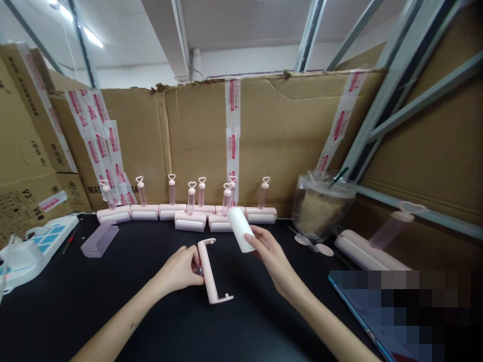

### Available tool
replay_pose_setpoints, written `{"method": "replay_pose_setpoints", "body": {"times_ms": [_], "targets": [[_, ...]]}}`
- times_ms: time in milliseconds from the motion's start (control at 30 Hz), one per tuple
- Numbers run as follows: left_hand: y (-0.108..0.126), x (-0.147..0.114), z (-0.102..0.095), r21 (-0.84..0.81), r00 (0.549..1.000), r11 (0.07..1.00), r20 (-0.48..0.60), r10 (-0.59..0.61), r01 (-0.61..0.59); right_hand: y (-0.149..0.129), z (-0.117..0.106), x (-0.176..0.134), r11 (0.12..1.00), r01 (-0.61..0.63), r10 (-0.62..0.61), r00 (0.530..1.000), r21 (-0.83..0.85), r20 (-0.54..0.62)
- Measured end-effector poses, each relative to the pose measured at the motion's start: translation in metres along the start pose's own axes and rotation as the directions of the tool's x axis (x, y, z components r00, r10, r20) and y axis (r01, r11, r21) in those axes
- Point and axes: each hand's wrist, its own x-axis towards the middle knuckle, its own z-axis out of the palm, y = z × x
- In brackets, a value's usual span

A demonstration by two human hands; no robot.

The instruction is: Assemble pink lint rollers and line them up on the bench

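Observation:
My left hand [184, 269] is closed around the handle of a pink lint roller frame [207, 274]. The frame's two end arms point right, and nothing sits between them. Most of the handle is hidden inside my fist. My right hand [268, 251] grips a white lint roller refill [240, 230] between thumb and fingers, tilted, just right of the frame and apart from it. Behind both hands, several pink lint rollers [190, 221] with heart-topped handles stand along the cardboard wall. A translucent pinkish cover [99, 240] lies to the left.
A white and blue power strip [49, 246] lies at the far left. On the right are a bagged cup [319, 206], pink oval pieces [324, 250], another lint roller [372, 251] and a blue-edged device [358, 311]. Cardboard [196, 136] encloses the black table [181, 332].

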Motion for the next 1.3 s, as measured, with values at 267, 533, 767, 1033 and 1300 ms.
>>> {"method": "replay_pose_setpoints", "body": {"times_ms": [267, 533, 767, 1033, 1300], "targets": [[0.004, -0.004, 0.001, 0.214, 0.996, 0.976, 0.079, 0.029, -0.045, -0.004, 0.009, -0.013, 1.0, -0.003, 0.0, 0.995, 0.022, 0.099], [0.012, -0.007, -0.01, -0.185, 0.972, 0.969, -0.201, 0.125, -0.163, 0.006, 0.021, -0.028, 0.999, 0.038, -0.038, 0.958, 0.007, 0.285], [0.025, -0.003, 0.001, -0.741, 0.975, 0.647, -0.223, 0.011, -0.177, -0.018, 0.001, -0.015, 0.681, 0.503, -0.17, 0.816, -0.532, 0.553], [0.023, -0.005, -0.001, -0.742, 0.975, 0.638, -0.206, 0.078, -0.208, -0.014, -0.107, 0.086, -0.088, 0.137, -0.069, 0.987, -0.987, 0.143], [0.029, -0.014, -0.003, -0.381, 0.968, 0.891, -0.135, 0.21, -0.246, 0.026, -0.147, 0.092, -0.094, 0.014, -0.051, 0.999, -0.996, 0.019]]}}
